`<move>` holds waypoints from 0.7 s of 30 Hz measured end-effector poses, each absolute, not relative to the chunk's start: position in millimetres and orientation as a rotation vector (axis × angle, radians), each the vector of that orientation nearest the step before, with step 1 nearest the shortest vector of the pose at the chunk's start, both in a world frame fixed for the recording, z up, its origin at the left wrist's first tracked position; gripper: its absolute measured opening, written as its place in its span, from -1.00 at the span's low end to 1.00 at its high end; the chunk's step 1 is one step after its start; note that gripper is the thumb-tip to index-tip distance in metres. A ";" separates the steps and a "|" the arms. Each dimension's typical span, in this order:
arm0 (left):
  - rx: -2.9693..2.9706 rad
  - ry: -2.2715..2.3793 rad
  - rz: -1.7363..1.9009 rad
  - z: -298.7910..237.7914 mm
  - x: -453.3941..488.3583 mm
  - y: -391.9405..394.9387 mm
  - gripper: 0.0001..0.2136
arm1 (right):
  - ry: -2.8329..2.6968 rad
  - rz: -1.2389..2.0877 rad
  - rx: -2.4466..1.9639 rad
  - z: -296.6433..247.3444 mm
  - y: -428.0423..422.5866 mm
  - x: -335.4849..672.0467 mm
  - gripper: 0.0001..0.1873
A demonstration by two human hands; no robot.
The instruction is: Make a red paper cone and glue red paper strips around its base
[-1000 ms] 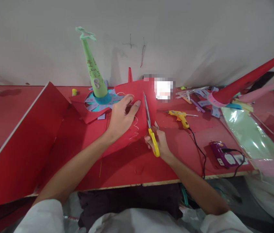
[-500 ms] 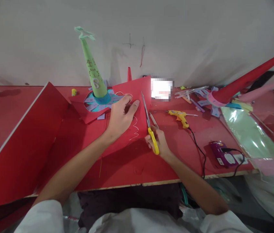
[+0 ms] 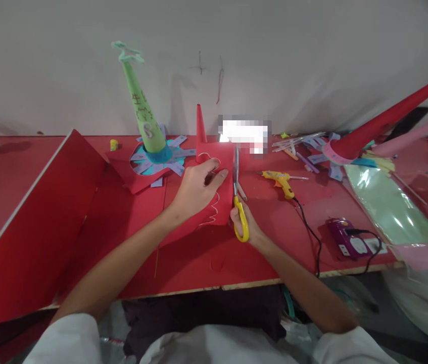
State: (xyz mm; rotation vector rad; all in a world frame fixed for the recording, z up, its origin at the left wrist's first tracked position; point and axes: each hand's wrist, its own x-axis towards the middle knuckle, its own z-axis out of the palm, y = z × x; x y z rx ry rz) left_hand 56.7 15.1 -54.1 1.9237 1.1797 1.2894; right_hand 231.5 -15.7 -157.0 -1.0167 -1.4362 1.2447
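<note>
My left hand (image 3: 203, 186) pinches a sheet of red paper (image 3: 226, 210) marked with a white scalloped line, holding it above the table. My right hand (image 3: 249, 222) grips scissors with yellow handles (image 3: 243, 228), blades pointing away from me along the paper's right edge. Whether the blades are closed I cannot tell. A pale pencil-like stick (image 3: 241, 191) shows just beyond my right hand, partly hidden by the scissors. Behind my left hand a green paper cone (image 3: 145, 116) with a blue base stands upright among purple strips. A narrow red cone (image 3: 200, 124) rises behind the sheet.
A yellow glue gun (image 3: 280, 181) lies to the right, its cord running toward the front edge near a purple power box (image 3: 352, 240). A large red board (image 3: 43, 222) stands folded at left. A glue stick (image 3: 113, 145) and a long red cone (image 3: 380, 116) are further back.
The red paper and my left hand have shifted slightly right and toward me. The scissors have turned more upright, their blades now at the paper's right edge.
</note>
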 end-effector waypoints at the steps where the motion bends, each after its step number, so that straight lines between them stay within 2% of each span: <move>1: 1.917 1.179 1.284 -54.8 56.8 15.1 -0.76 | -1.432 1.237 -1.023 -155.9 -16.8 230.6 -0.24; 9: 1.906 1.158 1.312 -57.1 58.6 15.6 -0.64 | -1.358 1.324 -1.116 -145.8 -28.9 228.0 -0.19; 21: 1.892 1.182 1.249 -62.1 62.9 15.4 -0.66 | -1.190 1.399 -1.146 -138.9 -30.9 221.5 -0.22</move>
